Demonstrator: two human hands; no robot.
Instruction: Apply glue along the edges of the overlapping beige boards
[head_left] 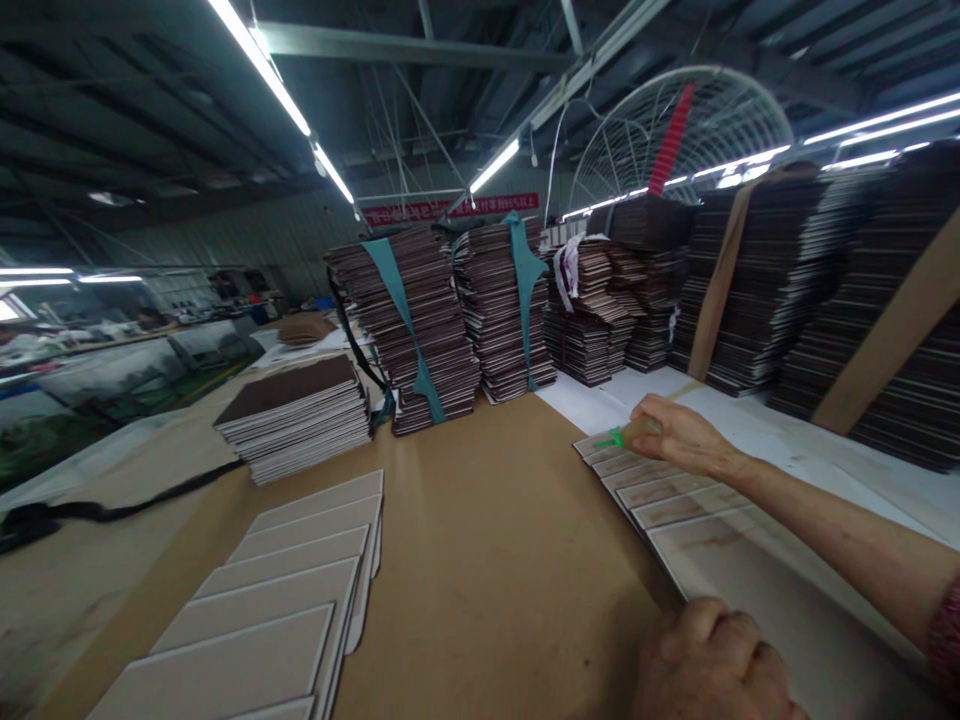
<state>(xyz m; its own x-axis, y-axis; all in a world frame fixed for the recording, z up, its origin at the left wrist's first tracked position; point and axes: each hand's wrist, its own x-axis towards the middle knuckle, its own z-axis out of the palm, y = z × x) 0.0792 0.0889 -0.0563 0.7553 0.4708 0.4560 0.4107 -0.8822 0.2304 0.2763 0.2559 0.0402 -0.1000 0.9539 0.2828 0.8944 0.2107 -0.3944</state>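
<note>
My right hand [679, 432] reaches over the far end of a row of overlapping beige panels [705, 505]. Its fingers are closed on a small brush, whose bright green tip [613, 438] touches the farthest panel. Brownish wet-looking streaks mark several of these panels. Low in the view, my left hand [712, 660] rests at the left edge of the nearest panel, fingers curled and blurred; what they hold, if anything, is hidden. To the left lies another fanned row of beige panels [255, 610] with pale edges, apart from both hands.
Brown board [480, 530] covers the table between the rows. A low stack of dark-topped sheets [300, 415] stands at left. Tall stacks tied with teal strips [401, 300] and tan bands [720, 280] line the back. A large caged fan [679, 135] rises behind; a black strap [127, 505] lies left.
</note>
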